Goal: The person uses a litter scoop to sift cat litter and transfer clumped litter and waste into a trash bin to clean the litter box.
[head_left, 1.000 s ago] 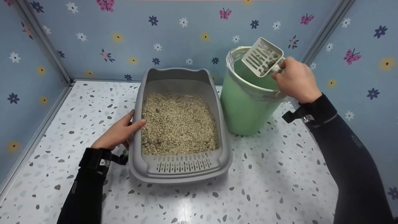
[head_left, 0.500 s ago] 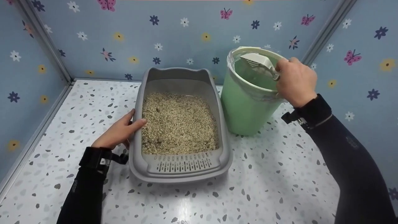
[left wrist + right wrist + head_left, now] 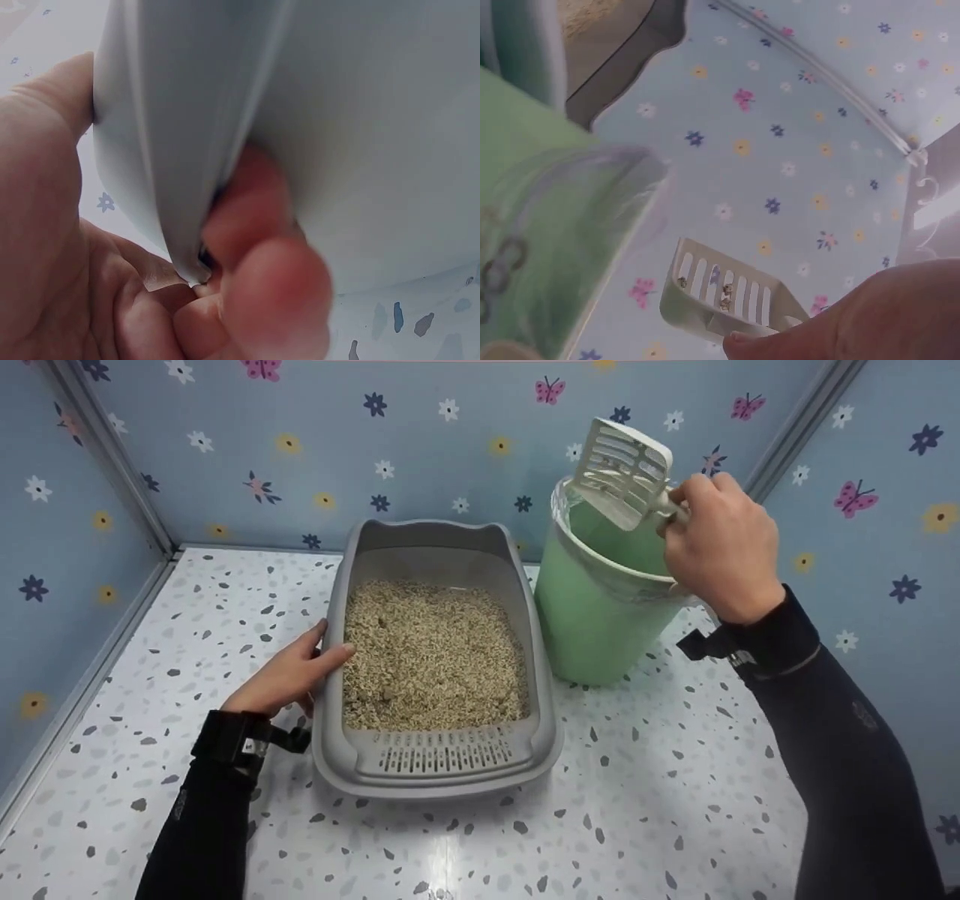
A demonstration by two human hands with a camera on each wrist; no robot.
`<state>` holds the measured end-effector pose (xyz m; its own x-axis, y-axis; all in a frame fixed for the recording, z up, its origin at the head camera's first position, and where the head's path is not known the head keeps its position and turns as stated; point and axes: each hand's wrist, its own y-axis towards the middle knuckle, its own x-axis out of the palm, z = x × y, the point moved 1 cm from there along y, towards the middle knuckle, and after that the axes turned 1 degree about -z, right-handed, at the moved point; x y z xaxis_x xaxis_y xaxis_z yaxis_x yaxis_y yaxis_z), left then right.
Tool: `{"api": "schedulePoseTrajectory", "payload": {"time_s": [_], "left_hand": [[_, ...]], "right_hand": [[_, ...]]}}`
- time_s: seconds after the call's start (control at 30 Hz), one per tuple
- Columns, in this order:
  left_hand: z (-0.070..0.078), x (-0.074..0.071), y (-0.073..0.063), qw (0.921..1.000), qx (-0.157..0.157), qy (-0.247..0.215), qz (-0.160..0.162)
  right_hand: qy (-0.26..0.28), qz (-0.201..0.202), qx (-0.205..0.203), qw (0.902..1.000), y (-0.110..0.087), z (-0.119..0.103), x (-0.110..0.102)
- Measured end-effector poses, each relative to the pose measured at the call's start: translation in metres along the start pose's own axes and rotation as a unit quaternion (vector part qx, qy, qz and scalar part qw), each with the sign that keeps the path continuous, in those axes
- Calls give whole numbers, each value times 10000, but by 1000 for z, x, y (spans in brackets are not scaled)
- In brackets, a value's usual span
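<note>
Litter scoop (image 3: 634, 471), off-white, slotted, tilted over the mouth of the green bin (image 3: 600, 622), a few crumbs (image 3: 727, 289) on it; handle pinched by the right hand (image 3: 724, 547). Bin: plastic liner (image 3: 559, 506) over rim, bottom hidden. Just left, grey litter box (image 3: 442, 784) near the back edge of the speckled surface (image 3: 645, 810): tan litter (image 3: 442, 652), darker clumps (image 3: 382, 622). Left hand (image 3: 289, 671) grips its left rim.
</note>
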<state>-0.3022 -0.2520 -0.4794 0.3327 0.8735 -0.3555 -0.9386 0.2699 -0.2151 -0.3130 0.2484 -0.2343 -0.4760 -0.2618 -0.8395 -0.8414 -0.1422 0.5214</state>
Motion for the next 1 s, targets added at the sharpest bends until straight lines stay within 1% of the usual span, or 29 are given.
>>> {"api": "schedulePoseTrajectory", "payload": {"time_s": [0.03, 0.1, 0.17, 0.23, 0.3, 0.37, 0.43, 0.53, 0.57, 0.67, 0.73, 0.83, 0.9, 1.0], "left_hand": [[0, -1, 0, 10000, -4, -16, 4], [0, -1, -1, 10000, -20, -57, 9], [0, -1, -1, 10000, -6, -82, 1], [-1, -1, -2, 10000, 7, -86, -4], [-1, 0, -2, 10000, 25, -74, -15], [-1, 1, -1, 10000, 27, -79, -12], [0, 1, 0, 10000, 24, -92, -14], [0, 1, 1, 9999, 23, -104, -29], [0, 1, 2, 9999, 42, -87, -37], [0, 1, 1, 9999, 35, -78, -53], [1, 1, 0, 10000, 16, -81, -51], [1, 1, -1, 9999, -22, -112, -44], [1, 1, -1, 9999, -4, -115, -36], [1, 1, -1, 9999, -3, -106, -31]], "right_hand": [[58, 50, -120, 9999, -1, -8, -1], [133, -48, -331, 9994, -2, -24, 0], [112, -311, -522, 9981, -2, -40, 5], [22, -757, -614, 9952, -1, -56, 14], [-108, -1171, -757, 9902, 1, -69, 27], [-253, -1436, -974, 9845, 1, -80, 41], [-456, -1585, -1261, 9782, 2, -89, 57], [-826, -1616, -1669, 9691, 2, -99, 82], [-1012, -1669, -1772, 9646, 3, -103, 90], [-1695, -1858, -1968, 9476, 6, -111, 113], [-2218, -1959, -2106, 9317, 9, -115, 128], [-2972, -2049, -2262, 9047, 13, -118, 148], [-3471, -2081, -2391, 8827, 16, -120, 159], [-4017, -2055, -2545, 8554, 22, -120, 175]]}}
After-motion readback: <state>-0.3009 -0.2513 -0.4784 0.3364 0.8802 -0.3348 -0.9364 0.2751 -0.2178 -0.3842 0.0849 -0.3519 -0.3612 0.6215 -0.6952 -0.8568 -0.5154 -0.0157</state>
